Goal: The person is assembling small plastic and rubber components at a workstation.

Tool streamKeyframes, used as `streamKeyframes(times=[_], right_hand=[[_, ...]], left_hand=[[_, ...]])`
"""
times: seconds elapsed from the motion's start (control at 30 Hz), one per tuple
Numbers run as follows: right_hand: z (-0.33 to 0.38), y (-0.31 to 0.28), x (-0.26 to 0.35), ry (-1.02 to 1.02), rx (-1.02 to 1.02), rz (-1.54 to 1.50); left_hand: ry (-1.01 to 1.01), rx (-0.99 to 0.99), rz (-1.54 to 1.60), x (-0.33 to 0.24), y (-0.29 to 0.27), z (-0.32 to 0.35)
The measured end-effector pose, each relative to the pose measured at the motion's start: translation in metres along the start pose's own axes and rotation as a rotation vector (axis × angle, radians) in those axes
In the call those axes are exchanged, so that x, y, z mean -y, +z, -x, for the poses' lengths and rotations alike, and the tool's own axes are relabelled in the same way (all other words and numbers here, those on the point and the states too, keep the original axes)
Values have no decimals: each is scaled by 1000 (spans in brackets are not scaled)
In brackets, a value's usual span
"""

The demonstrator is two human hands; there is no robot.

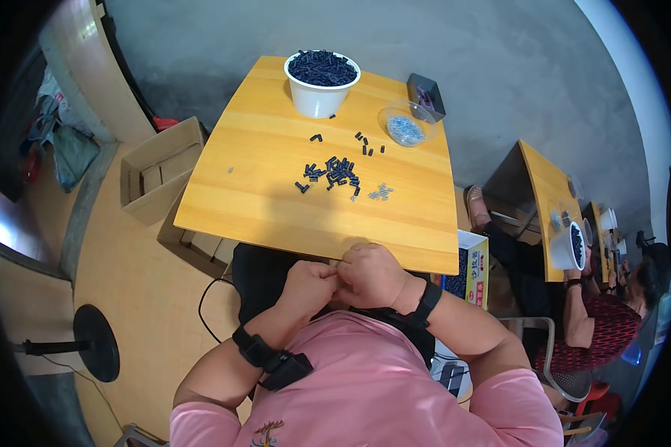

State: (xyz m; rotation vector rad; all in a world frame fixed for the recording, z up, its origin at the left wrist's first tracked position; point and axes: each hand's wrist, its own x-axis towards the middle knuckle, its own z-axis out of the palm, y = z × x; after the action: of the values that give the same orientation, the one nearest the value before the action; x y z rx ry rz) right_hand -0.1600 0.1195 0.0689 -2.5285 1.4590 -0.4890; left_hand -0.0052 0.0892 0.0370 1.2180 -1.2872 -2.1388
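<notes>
My left hand (308,287) and my right hand (374,276) meet at the near edge of the wooden table (231,212). Both have their fingers pinched together, touching each other; whatever sits between the fingertips is hidden. Beyond them on the tabletop lies a loose heap of small black cylindrical pieces (339,171), with a few strays farther back. To the heap's right is a little cluster of small silvery pieces (381,192). A white tub (317,101) heaped with black pieces stands at the back. Right of it, a clear round dish (405,131) holds small shiny pieces.
A dark open box (438,106) sits at the table's back right corner. Cardboard boxes (138,195) stand on the floor at left, near a round black base (97,343). A carton (482,272) of black pieces is at right. Farther right, another person (596,331) sits at a table.
</notes>
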Motion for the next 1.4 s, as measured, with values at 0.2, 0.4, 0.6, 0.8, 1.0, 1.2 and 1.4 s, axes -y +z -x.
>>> streamKeyframes(times=[0.2, 0.4, 0.6, 0.8, 1.0, 1.2, 1.4], right_hand=[[-13, -3, 7, 34, 27, 19], [-15, -9, 7, 37, 201, 39], [-20, 6, 11, 44, 84, 51], [-45, 11, 10, 54, 28, -155], [-42, 18, -8, 137, 90, -217], [-45, 23, -11, 183, 122, -239], [-43, 24, -15, 161, 90, -218]], left_hand=[[18, -25, 72, -5, -10, 6], [89, -82, -171, 11, -9, -3], [60, -75, -129, 14, -21, -4], [34, -287, 489, 3, -93, 31], [71, -690, 965, 52, -198, 47], [208, -641, 724, 16, -179, 44], [24, -392, 474, 2, -142, 43]])
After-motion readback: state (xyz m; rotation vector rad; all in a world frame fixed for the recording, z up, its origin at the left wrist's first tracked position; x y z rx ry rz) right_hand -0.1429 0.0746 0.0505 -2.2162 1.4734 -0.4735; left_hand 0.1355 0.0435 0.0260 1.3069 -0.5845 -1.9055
